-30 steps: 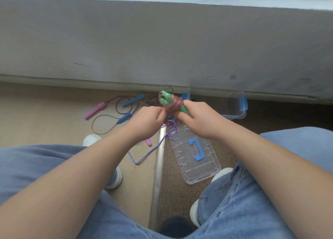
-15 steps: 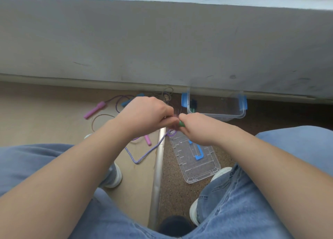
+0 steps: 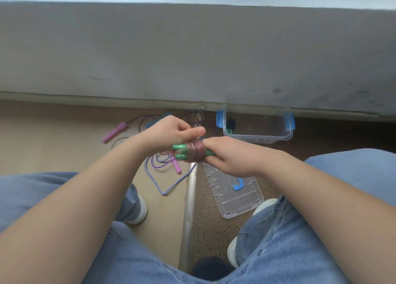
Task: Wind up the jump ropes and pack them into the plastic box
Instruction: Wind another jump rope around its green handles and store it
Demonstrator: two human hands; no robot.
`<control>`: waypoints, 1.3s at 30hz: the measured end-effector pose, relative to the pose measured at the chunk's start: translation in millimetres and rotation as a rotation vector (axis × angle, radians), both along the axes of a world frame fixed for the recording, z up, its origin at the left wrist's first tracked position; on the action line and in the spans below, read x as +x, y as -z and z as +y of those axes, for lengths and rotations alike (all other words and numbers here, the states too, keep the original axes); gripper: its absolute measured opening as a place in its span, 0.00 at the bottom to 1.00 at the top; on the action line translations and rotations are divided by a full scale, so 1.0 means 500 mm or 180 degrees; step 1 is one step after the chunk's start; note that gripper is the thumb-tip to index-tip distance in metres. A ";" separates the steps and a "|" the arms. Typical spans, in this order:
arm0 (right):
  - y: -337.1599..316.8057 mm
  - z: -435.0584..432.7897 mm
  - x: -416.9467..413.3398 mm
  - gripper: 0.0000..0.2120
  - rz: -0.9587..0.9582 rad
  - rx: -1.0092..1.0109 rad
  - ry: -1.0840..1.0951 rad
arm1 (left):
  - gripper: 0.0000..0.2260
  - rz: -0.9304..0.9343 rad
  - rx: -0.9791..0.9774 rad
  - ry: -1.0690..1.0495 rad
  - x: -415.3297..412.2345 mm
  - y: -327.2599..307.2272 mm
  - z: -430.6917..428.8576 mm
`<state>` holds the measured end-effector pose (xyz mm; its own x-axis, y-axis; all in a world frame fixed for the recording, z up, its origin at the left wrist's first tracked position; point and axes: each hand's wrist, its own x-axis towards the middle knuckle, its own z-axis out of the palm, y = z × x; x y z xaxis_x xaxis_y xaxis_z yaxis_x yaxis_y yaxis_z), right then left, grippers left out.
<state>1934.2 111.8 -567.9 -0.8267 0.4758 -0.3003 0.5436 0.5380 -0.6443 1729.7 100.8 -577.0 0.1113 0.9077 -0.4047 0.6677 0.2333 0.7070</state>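
Bundle (image 3: 196, 151): centre of frame, held in the air between both hands; green handles side by side, pink cord coiled round their middle.
Right hand (image 3: 231, 157): fingers and thumb clamped on the handles' right end, fingertips against the coil's edge.
Left hand (image 3: 169, 131): just above the bundle's left end; fingers curled, thumb straight over the coil; cannot tell whether it pinches cord.
Box (image 3: 257, 136): right of centre by the wall, open, something green inside.
Lid (image 3: 235, 200): on the floor below the right hand.
Loose ropes (image 3: 154, 183): on the floor left of centre, under the left hand.
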 end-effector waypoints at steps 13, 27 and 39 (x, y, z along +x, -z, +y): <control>0.000 0.035 0.007 0.09 0.0449 -0.0101 0.1729 | 0.16 -0.0704 0.0263 -0.0870 0.053 -0.006 -0.009; 0.003 0.038 0.010 0.24 0.0617 -0.0011 0.1892 | 0.12 -0.1482 0.0609 -0.0892 0.059 -0.044 -0.029; -0.002 0.032 0.008 0.20 0.0927 -0.0425 0.1791 | 0.07 -0.0255 0.1891 -0.0458 0.063 -0.037 -0.036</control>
